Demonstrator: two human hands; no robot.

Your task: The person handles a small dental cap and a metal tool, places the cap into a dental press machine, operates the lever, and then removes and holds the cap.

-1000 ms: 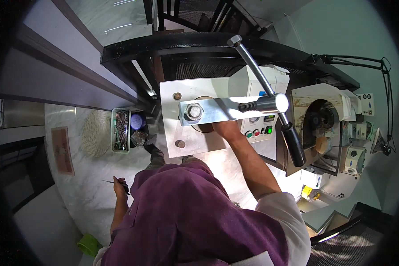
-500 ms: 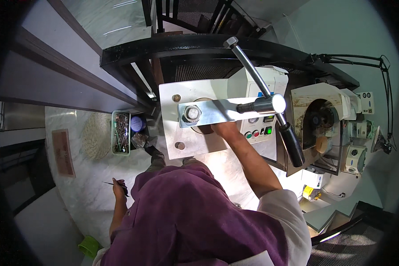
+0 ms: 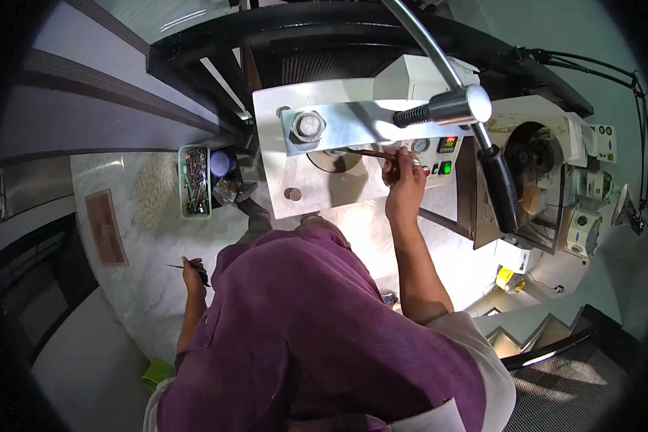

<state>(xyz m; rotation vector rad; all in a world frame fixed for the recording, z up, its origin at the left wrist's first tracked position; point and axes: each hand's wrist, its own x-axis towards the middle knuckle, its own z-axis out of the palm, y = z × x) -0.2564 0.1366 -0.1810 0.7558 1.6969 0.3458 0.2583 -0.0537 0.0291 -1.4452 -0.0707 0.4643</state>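
My right hand point(image 3: 407, 176) is closed in a pinch on a thin dark rod-like tool point(image 3: 371, 153), whose kind I cannot make out. The tool's far end reaches left, under the steel arm point(image 3: 363, 124) of a white press machine point(image 3: 266, 183) and over the round plate point(image 3: 330, 164) there. Low on my left side, my left hand point(image 3: 195, 274) is closed around a slender pointed tool point(image 3: 173, 266) with dark handles. A thick screw and a crank bar with a black grip point(image 3: 500, 189) cross the machine's right end, above its control panel point(image 3: 439, 155).
A tub of metal tools point(image 3: 196, 181) stands left of the machine, beside a purple round container point(image 3: 223, 164). A black frame rail point(image 3: 324, 34) runs behind. To the right is a second machine with a round opening point(image 3: 529, 155). A green basket point(image 3: 157, 373) sits low left.
My right hand has come out from under the steel arm and moved right, bringing the thin dark tool into view. The whole view has shifted slightly. My left hand still grips its tool.
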